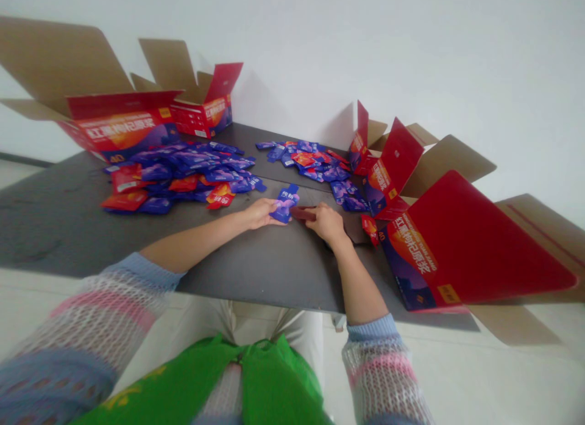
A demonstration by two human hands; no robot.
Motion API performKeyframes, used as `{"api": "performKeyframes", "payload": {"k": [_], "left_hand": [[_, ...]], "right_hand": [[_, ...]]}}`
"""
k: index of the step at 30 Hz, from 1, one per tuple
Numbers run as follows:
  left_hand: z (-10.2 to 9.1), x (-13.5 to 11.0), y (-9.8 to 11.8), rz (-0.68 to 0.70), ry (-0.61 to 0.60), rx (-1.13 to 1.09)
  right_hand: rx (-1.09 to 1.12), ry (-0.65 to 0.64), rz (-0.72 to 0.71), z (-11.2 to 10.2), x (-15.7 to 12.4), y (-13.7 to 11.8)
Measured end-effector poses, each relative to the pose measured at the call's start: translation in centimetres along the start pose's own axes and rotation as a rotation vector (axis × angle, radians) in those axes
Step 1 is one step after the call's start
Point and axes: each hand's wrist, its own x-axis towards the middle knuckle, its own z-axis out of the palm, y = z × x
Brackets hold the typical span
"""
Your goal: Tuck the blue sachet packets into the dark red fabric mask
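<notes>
Sprawling at the far left, two open corrugated cartons (121,123) with glossy red-and-purple printed sides and tan cardboard flaps stand on a dark grey table (55,230), one just behind the other. In front of them lies a loose heap of foil sachets (178,172), mostly blue-purple with some red, too overlapped to count. Nearer the table's edge, the left hand (260,213) reaches in from a pastel striped open-knit sleeve (86,315), its fingers pressed together on the lower end of a blue sachet (286,203), which is shaped like a flat bottle with a narrow neck. Just beside it, the right hand (326,222) pinches a dark red sachet (301,213) between thumb and fingers, its wrist angled in. The two sachets are touching or nearly so; it is hard to tell which. Beyond the hands sits a second, smaller spread of blue and red sachets (306,160). At the right, more opened cartons (388,169) crowd the table's end, and the largest, a red carton (466,242), lies tilted on its side with its flaps splayed. Below the table, a green apron (196,382) hangs over beige trousers (283,327).
</notes>
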Motion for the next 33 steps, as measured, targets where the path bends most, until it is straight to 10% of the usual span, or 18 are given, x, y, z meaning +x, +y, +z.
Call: {"api": "performKeyframes", "payload": {"k": [7,14,25,33], "left_hand": [[1.0,-0.7,-0.7,0.021,-0.004,0.004],[0.2,-0.5,1.0,-0.23,-0.178,-0.029],[-0.7,-0.3,0.6,-0.11,-0.341,-0.058],[0.5,-0.1,0.0,-0.061,-0.145,0.076]], "right_hand": [[0.116,0.283,-0.02,-0.5,-0.7,-1.2],[0.096,0.055,-0.282,1.9,-1.7,-5.3],[-0.044,0.176,0.031,2.5,-0.1,-3.6],[-0.042,0.243,0.206,2.4,0.9,-0.8]]}}
